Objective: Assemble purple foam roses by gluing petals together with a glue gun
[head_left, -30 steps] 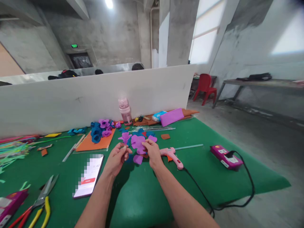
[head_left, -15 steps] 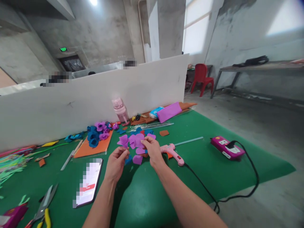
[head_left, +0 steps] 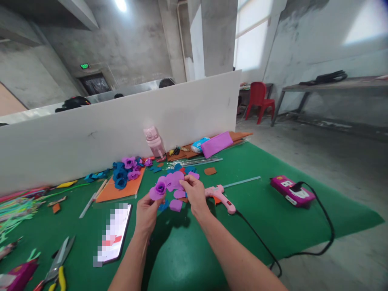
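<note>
- Between the 2 hands, above the green table, the fingers of the left hand pinch a purple foam flower from below, its rolled centre facing up.
- Just to its right, the right hand has its fingers pressed together on a flat purple petal, which touches the flower's outer edge.
- Under the hands, loose purple petals lie on the table, with blue scraps beside them.
- Right of the right hand rests a pink glue gun; its black cord runs off the near edge of the table.
- Farther right sits a magenta power strip with a plug in it.
- Left of the left hand lies a phone, screen up.
- Behind the phone, an orange sheet carries a cluster of finished blue and purple flowers.
- At the near left corner lie scissors and yellow-handled pliers.
- Against the white partition stands a pink bottle, with a purple foam sheet to its right.
</note>
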Tool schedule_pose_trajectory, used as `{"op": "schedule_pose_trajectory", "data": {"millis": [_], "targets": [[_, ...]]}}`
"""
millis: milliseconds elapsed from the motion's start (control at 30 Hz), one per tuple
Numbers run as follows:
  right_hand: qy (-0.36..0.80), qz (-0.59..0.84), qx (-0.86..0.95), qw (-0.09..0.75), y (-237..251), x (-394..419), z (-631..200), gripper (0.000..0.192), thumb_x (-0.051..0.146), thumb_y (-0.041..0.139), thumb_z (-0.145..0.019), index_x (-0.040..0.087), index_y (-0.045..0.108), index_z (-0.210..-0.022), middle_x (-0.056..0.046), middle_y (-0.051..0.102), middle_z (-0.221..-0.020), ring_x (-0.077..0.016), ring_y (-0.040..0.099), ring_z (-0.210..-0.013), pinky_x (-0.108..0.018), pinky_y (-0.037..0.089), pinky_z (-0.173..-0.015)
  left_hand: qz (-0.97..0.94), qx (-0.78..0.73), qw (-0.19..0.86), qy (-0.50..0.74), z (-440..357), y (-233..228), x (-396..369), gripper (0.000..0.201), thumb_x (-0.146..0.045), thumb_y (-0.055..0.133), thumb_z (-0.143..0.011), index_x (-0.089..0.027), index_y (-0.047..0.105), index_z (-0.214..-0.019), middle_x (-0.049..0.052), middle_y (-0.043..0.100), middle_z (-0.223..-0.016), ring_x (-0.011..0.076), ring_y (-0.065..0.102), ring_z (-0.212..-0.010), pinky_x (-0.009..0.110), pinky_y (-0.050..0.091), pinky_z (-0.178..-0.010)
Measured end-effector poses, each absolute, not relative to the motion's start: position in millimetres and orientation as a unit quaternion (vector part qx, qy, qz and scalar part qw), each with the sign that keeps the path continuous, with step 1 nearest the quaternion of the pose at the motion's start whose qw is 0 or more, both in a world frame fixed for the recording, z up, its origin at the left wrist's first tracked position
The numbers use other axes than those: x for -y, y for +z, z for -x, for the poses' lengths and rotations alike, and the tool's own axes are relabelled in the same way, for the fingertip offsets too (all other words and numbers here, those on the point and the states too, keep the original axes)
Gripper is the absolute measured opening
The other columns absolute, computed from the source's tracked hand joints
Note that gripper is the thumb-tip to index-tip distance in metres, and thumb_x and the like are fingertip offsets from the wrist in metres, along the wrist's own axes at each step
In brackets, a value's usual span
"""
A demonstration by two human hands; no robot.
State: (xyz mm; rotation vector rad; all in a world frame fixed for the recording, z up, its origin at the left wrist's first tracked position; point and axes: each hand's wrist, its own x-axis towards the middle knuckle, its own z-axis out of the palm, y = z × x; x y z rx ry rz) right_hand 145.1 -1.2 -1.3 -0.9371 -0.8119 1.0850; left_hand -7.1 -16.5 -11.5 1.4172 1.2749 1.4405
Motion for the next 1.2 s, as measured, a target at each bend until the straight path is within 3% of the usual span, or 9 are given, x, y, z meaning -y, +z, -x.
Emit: {"op": "schedule_pose_trajectory", "data": {"millis": [300,533,833,1200], "targets": [[0.417,0.455,0.415,0.669,-3.3,4.8,-137.7,0.013,0.029,0.054,-0.069,0.018,0.052,-0.061,0.005,0.045,-0.054,-0.0092,0.041,-0.051,-0.02,0.034,-0.05,-0.443,-0.442,0.516,0.585,-5.9,-7.1,17.4,0.017,-0.023,0.077,-0.058,-0.014,0.066,-0.068,-0.001,0.06,-0.059,0.0078,0.051,-0.053,0.022,0.039,-0.055],[0.388,0.474,0.441,0.655,-3.3,5.8,-136.8,0.014,0.028,0.052,-0.07,0.019,0.054,-0.06,0.005,0.047,-0.054,-0.0098,0.044,-0.054,-0.02,0.037,-0.055,-0.403,-0.413,0.613,0.54,-8.6,-8.4,16.7,0.02,-0.022,0.08,-0.053,-0.013,0.065,-0.062,0.001,0.062,-0.064,0.0063,0.05,-0.05,0.02,0.039,-0.05],[0.423,0.454,0.423,0.661,-6.6,4.4,-134.2,0.015,0.03,0.054,-0.068,0.019,0.054,-0.058,0.005,0.046,-0.054,-0.0091,0.041,-0.054,-0.019,0.035,-0.051,-0.465,-0.457,0.569,0.501,-13.4,-8.8,19.2,0.019,-0.026,0.077,-0.059,-0.011,0.065,-0.064,0.0,0.056,-0.051,0.0084,0.05,-0.049,0.022,0.038,-0.05],[0.557,0.361,0.334,0.669,-0.3,6.2,-130.8,0.016,0.03,0.062,-0.06,0.017,0.054,-0.058,0.006,0.051,-0.054,-0.0077,0.044,-0.052,-0.019,0.035,-0.052,-0.507,-0.461,0.498,0.532,-13.5,-12.3,18.3,0.014,-0.023,0.073,-0.06,-0.013,0.066,-0.066,-0.002,0.057,-0.053,0.0092,0.048,-0.053,0.023,0.039,-0.056]]}}
